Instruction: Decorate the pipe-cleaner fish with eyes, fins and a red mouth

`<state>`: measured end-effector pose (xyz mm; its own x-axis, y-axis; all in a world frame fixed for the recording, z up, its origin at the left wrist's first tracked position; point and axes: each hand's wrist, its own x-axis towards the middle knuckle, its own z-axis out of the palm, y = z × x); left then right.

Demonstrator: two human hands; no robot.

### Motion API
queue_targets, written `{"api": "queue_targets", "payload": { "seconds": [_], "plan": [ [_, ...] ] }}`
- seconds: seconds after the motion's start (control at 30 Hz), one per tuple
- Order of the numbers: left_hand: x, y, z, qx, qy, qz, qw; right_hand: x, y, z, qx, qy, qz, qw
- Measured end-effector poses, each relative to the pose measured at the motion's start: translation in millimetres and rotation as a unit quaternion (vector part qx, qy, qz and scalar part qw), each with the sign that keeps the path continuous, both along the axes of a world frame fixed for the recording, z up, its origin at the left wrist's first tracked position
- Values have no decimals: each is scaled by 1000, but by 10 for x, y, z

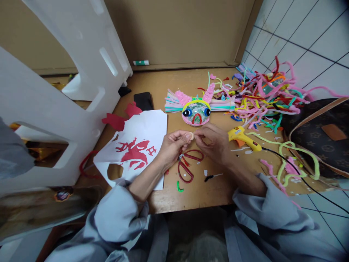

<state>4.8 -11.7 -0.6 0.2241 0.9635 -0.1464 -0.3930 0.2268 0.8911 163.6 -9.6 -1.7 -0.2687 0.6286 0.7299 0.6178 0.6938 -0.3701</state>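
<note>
My left hand and my right hand meet over the table, both closed in a pinch. A tiny pale piece shows at the left fingertips; its kind is unclear. The right fingers touch or nearly touch it, and whatever they pinch is too small to name. Just beyond sits a craft animal head with googly eyes, pink ears and a red mouth. Red-handled scissors lie beneath the hands, partly covered by the left one. Right of my right hand rests a yellow glue gun.
White paper with red cut-out marks lies left, near a dark flat object. Pipe cleaners pile up at the back right beside a brown bag. The glue gun's black cord trails right. A white plastic panel stands left.
</note>
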Motion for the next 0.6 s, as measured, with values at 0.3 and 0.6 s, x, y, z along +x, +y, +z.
{"api": "queue_targets", "payload": {
  "seconds": [0.3, 0.6],
  "plan": [
    [49, -38, -31, -80, -113, 11, 990, -105, -90, -100, 51, -74, -60, 994],
    [53, -90, -85, -100, -122, 18, 987, -127, -132, -71, 70, -98, -52, 991]
  ]
}}
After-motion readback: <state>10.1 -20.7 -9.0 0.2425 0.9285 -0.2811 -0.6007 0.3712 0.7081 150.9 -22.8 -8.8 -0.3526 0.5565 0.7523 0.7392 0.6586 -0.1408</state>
